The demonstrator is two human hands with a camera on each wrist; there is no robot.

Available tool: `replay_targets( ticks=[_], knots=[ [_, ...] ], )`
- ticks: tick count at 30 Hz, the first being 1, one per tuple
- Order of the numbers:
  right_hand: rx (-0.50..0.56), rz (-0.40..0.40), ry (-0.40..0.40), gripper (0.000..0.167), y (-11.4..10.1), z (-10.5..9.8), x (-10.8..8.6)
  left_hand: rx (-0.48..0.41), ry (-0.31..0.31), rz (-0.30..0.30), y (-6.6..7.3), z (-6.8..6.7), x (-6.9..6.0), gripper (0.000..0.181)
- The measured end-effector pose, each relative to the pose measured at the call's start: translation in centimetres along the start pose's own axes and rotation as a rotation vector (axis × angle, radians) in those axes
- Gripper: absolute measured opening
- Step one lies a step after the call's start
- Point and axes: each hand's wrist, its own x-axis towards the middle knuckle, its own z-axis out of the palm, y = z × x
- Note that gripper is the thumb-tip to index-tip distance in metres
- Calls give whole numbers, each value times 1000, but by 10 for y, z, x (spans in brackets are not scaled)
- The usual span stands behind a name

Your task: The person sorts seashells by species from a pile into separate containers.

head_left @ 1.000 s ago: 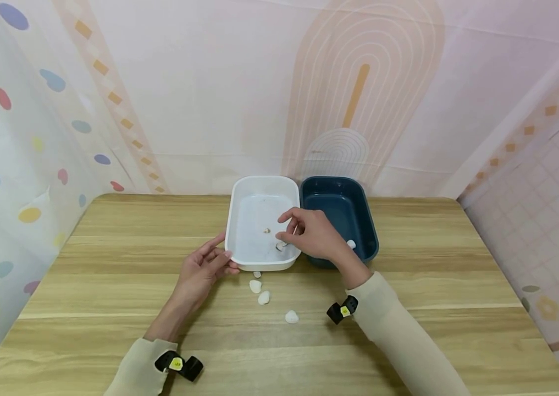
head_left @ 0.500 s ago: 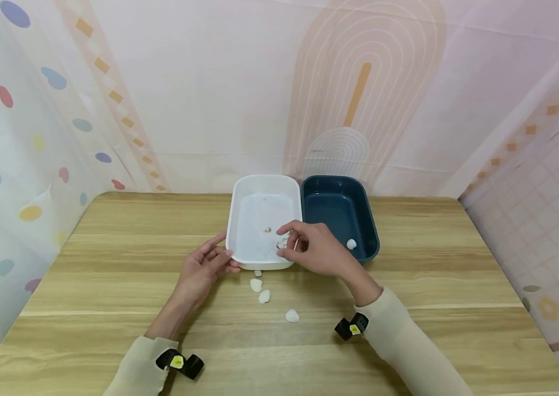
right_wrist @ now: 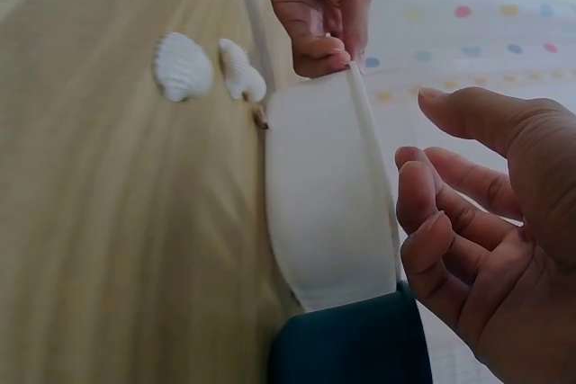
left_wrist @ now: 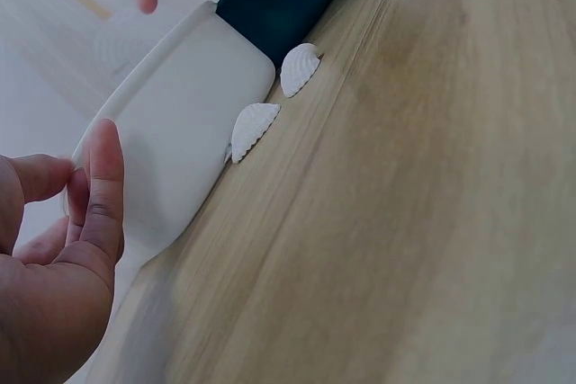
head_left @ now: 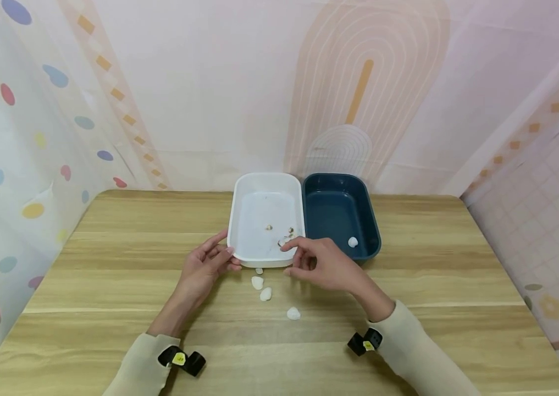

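Observation:
My left hand (head_left: 205, 270) grips the near left corner of the white tray (head_left: 266, 264), thumb on the rim and fingers around its side. Over the tray's near right corner my right hand (head_left: 322, 264) hangs with thumb and fingers apart, nothing between them, as the right wrist view also shows. Several small shells (head_left: 269, 227) lie inside the white tray, some partly behind the right fingertips. One white shell (head_left: 353, 242) rests in the dark blue tray (head_left: 374, 242). On the table in front are white shells (head_left: 293, 313), one close against the white tray's base.
The two trays stand side by side at the back of the wooden table (head_left: 239, 363), near a patterned cloth backdrop (head_left: 210, 99). Cloth also hangs at the left and right sides. The blue tray's near edge lies just beyond the right hand.
My right hand has drawn back toward the table's front and slightly right, uncovering more small shells in the white tray. The left hand keeps its grip on the corner.

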Motion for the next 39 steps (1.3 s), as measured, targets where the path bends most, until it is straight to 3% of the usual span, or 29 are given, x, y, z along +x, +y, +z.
replay_targets(
  ticks=[7, 23, 39],
  knots=[
    [35, 29, -83, 39, 6, 6, -17, 3, -2, -3, 1, 1, -1, 60],
    [62, 86, -267, 23, 24, 28, -33, 17, -4, -4, 2, -1, -2, 59],
    [38, 77, -319, 23, 27, 33, -32, 17, -5, -6, 1, -2, -3, 60]
  ],
)
